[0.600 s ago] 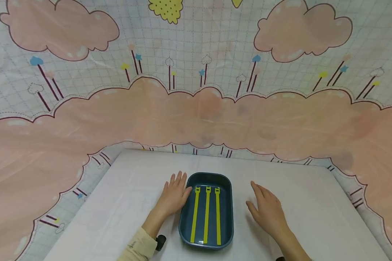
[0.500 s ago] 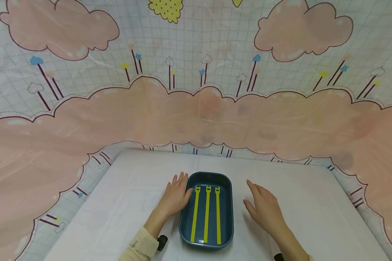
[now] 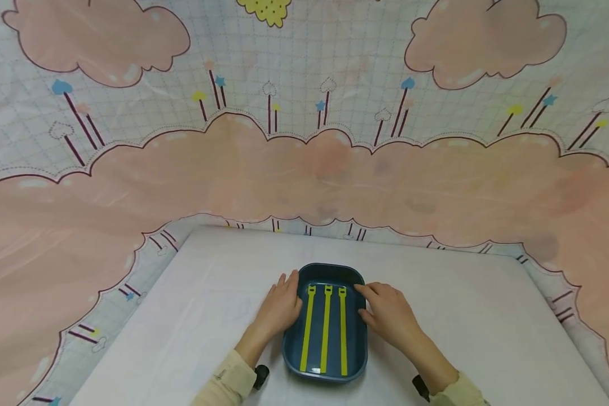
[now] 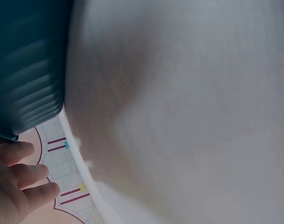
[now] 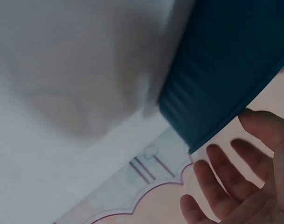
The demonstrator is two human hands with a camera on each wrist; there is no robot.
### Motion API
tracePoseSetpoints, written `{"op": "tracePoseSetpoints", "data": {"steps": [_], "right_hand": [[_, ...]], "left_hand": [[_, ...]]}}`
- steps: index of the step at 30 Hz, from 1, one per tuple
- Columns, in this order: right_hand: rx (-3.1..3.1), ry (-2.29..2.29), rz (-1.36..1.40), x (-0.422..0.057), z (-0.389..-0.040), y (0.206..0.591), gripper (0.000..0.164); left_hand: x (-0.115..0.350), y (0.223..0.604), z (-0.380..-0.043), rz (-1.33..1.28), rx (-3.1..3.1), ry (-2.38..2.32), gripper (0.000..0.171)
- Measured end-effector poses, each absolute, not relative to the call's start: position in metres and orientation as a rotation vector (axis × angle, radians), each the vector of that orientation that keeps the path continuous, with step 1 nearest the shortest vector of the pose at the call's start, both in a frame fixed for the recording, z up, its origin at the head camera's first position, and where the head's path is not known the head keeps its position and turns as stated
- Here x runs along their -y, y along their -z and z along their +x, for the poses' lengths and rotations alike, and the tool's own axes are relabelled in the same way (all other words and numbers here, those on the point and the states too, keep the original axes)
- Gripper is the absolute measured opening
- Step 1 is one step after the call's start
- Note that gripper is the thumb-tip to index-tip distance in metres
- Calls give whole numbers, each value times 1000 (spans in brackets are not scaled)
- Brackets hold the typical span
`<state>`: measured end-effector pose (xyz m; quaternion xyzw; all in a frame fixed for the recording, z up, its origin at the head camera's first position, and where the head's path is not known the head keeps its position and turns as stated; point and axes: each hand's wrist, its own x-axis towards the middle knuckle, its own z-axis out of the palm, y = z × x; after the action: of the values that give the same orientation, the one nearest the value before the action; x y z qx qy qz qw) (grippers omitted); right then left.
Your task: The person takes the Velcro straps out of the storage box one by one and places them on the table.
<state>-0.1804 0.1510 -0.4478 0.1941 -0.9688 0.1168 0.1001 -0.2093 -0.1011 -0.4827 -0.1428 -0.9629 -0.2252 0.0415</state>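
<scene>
A dark blue rectangular tray [image 3: 326,376] with rounded corners lies on the white table. Inside it, three yellow cable ties [image 3: 325,332] lie lengthwise side by side, slotted heads at the far end. My left hand [image 3: 280,307] rests along the tray's left rim, its fingers fairly straight. On the opposite side, my right hand [image 3: 388,313] touches the right rim with fingertips and thumb, the fingers relaxed. The right wrist view shows the thumb at the rim of the tray [image 5: 225,70], the other fingers spread below it. Neither hand is curled round the tray.
The white table [image 3: 462,316] extends around the tray on all sides. Beyond its edges hangs a patterned cloth [image 3: 304,175] with pink clouds. A small black device sits at each wrist.
My right hand has moved left and reached the tray's right rim. My left hand stays at the left rim. The whole head view has shifted slightly.
</scene>
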Motion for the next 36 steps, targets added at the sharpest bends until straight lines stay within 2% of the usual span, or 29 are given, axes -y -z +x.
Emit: {"op": "tracePoseSetpoints", "data": {"steps": [6,12,19,27,36], "right_hand": [[2908,-192,781,-134,-194,444,35],[2903,158,973,-120,-211,443,21],[2821,537,1190,-110,-217,453,19],[2753,567,1295,-105,-218,457,21],[2669,591,1394,-100,-223,459,9]], "left_hand": [[98,481,-210,-428,2954,668,56],[98,481,-210,-435,2957,647,56],[97,482,-209,-454,2973,599,57],[99,480,-209,-454,2978,579,57],[102,480,-209,-448,2994,574,57]]}}
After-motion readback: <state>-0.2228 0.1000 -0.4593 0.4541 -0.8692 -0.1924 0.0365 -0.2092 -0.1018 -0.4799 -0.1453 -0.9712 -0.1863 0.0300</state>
